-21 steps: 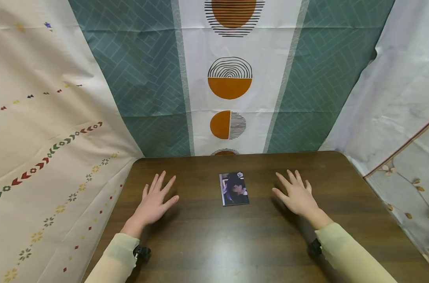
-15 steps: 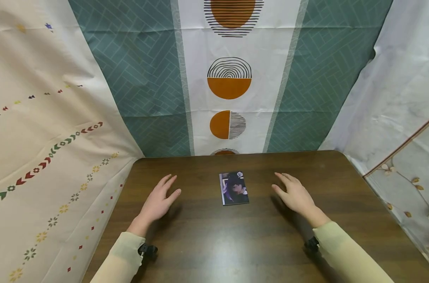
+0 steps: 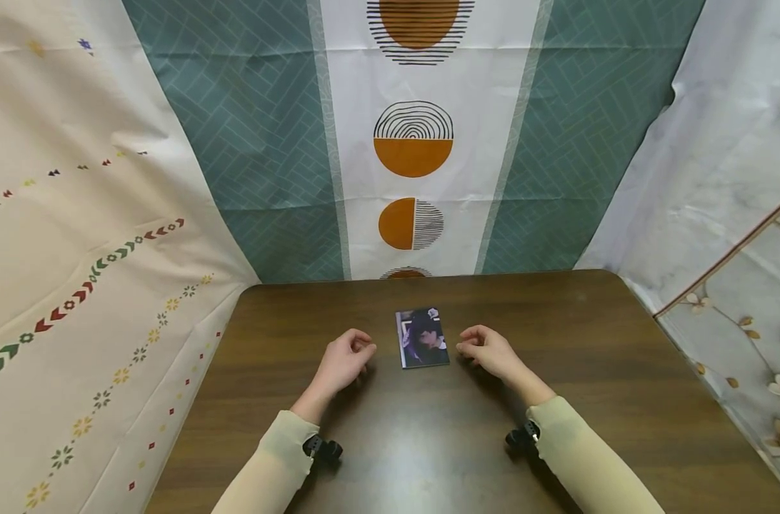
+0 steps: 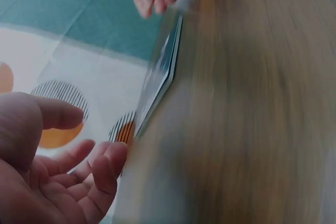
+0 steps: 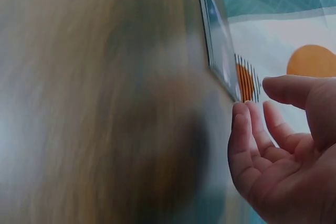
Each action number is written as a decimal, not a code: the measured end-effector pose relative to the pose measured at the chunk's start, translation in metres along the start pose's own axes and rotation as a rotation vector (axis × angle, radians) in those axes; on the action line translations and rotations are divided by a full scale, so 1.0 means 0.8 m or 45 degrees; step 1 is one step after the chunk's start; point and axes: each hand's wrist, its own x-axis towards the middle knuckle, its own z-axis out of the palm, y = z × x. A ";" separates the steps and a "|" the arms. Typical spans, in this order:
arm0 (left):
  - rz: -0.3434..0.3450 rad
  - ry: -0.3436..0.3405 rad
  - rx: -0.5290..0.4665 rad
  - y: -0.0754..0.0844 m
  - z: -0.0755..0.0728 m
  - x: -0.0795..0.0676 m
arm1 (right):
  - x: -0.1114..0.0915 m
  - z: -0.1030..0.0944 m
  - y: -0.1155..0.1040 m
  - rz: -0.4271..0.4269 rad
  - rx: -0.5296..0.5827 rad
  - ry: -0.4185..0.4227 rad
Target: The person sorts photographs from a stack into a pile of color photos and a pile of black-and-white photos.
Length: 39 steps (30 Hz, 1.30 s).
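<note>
A thin booklet [image 3: 422, 339] with a dark, purplish picture of a person on its cover lies flat on the brown table [image 3: 409, 428]. My left hand [image 3: 345, 360] hovers just left of it, holding nothing. On the other side, my right hand [image 3: 489, 353] is close to the booklet's right edge, also holding nothing. In the left wrist view, the left thumb stands apart from the loosely bent fingers [image 4: 105, 174], with the booklet [image 4: 164, 72] beyond them. The right wrist view shows the right fingertips [image 5: 239, 109] near the booklet's [image 5: 218, 40] corner, thumb apart.
Behind the table hangs a green and white cloth [image 3: 274, 143] with orange circles. A cream patterned cloth [image 3: 94, 285] borders the left side, and a pale floral cloth [image 3: 737, 285] the right. Dark wrist devices [image 3: 322, 450] sit on both wrists.
Both hands have moved inward from the table's sides toward the booklet. Their fingers, spread wide before, are now loosely bent. The booklet lies in the same place.
</note>
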 end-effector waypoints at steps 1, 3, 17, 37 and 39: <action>-0.004 -0.003 -0.005 0.002 0.007 0.002 | 0.003 0.004 -0.002 0.003 0.006 0.005; -0.023 -0.010 -0.018 0.005 0.020 0.006 | 0.008 0.012 -0.005 0.011 0.011 0.003; -0.162 0.001 -0.174 0.012 0.077 0.029 | 0.026 0.041 -0.009 0.076 -0.064 0.056; -0.232 -0.068 -0.088 0.014 0.088 0.045 | 0.031 0.053 -0.020 0.119 -0.373 0.150; -0.229 -0.069 -0.074 0.014 0.088 0.045 | 0.032 0.053 -0.019 0.126 -0.382 0.147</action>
